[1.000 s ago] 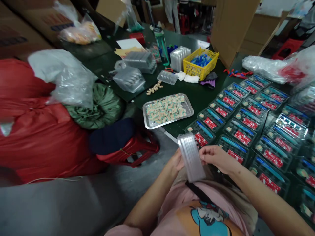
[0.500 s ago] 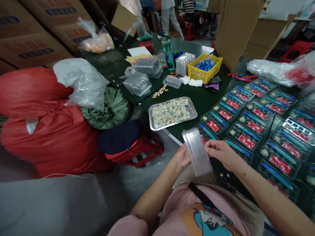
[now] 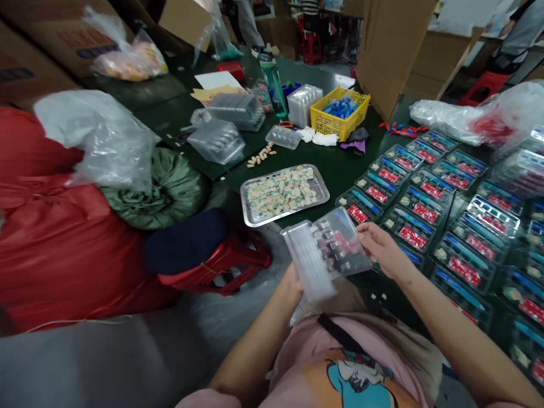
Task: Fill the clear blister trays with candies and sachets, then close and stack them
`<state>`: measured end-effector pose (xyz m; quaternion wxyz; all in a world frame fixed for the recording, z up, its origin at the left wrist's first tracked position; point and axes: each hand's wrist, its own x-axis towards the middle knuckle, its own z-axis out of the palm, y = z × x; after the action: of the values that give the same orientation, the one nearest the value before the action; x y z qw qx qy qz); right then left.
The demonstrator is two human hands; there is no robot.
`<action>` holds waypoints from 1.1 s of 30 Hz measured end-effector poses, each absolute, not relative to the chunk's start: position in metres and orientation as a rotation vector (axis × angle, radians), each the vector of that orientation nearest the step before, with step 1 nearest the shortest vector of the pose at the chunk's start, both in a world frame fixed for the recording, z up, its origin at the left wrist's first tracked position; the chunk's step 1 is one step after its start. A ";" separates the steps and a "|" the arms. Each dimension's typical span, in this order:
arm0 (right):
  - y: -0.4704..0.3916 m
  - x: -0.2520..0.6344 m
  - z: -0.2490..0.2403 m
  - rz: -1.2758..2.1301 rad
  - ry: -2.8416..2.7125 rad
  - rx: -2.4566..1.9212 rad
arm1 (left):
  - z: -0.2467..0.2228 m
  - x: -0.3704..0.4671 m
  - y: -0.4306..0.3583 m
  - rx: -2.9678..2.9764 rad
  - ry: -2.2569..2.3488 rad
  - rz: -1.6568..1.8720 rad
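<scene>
My left hand (image 3: 296,279) grips a stack of clear plastic trays (image 3: 309,260) from the left, its fingers partly hidden behind the stack. One clear tray (image 3: 342,241) is tilted away from the stack's right side, its right edge pinched by my right hand (image 3: 376,241). Red patches show through that tray. Beyond the stack, a metal tray (image 3: 322,195) holds many small beige and green pieces (image 3: 284,190). On the right lie rows of filled clear packs (image 3: 412,237), each with a blue item and a red and white piece.
A yellow basket (image 3: 331,123) of blue items, a green bottle (image 3: 274,85) and more stacked clear trays (image 3: 219,141) stand at the back. To the left are a red stool (image 3: 212,266), red sacks (image 3: 80,243) and a green sack (image 3: 161,187). A cardboard box (image 3: 391,51) rises behind.
One tray has come away from the stack's right side with my right hand. The stack and my left hand have moved left, and the view has shifted right.
</scene>
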<state>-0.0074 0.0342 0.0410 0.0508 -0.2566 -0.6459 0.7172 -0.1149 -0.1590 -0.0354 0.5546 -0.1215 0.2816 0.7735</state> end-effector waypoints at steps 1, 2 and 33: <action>0.029 -0.007 0.035 2.126 -1.999 -0.752 | -0.035 -0.114 -0.161 -0.312 0.670 1.799; 0.025 -0.006 0.029 2.071 -2.043 -0.722 | -0.036 -0.112 -0.164 -0.335 0.676 1.779; 0.097 0.014 0.028 1.701 -1.461 -0.944 | 0.027 -0.282 0.014 -0.261 1.115 2.300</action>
<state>0.0136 0.0972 0.0280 0.3470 -0.3638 -0.5631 0.6559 -0.2821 0.0140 0.0270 0.2824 -0.0974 0.4163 0.8588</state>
